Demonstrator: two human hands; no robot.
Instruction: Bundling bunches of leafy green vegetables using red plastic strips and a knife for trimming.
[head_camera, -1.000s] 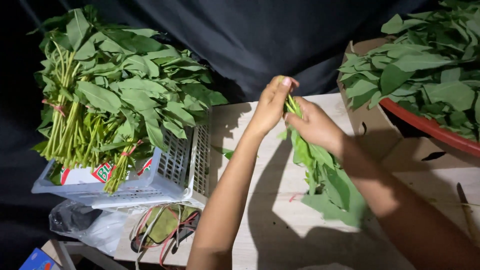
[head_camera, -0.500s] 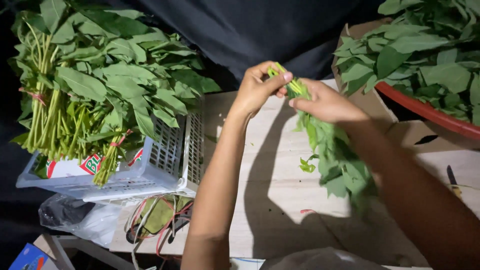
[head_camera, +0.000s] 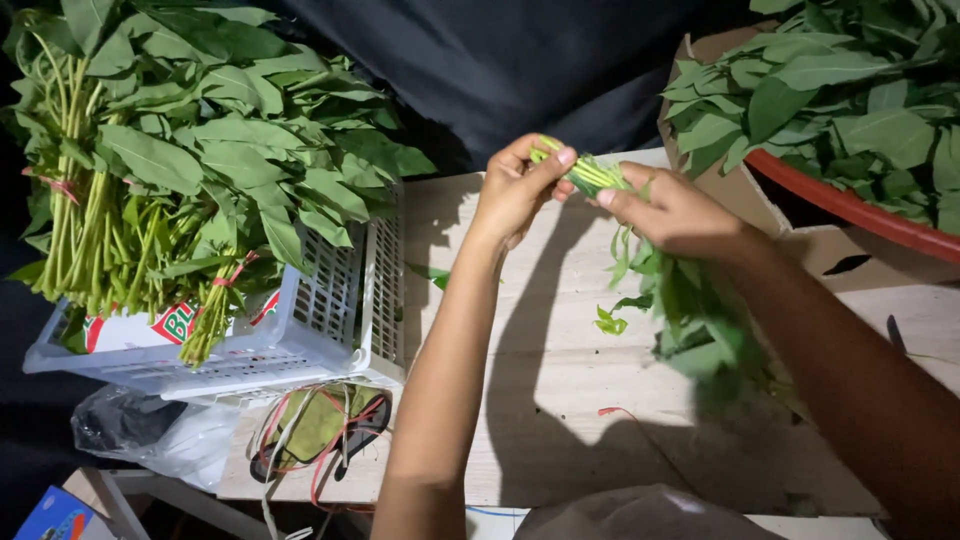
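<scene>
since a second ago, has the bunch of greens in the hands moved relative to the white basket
Yes, slightly. The bunch of greens has been lifted up toward the board's far edge, a bit farther from the white basket, gripped by both the left hand and right hand.

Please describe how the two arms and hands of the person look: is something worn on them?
Both forearms are bare as far as the picture shows: no sleeve, glove, watch or bracelet is visible. The left hand has short nails, and no ring can be seen on it. The right hand also shows no ring. Both arms are slim and enter from the bottom edge.
</scene>
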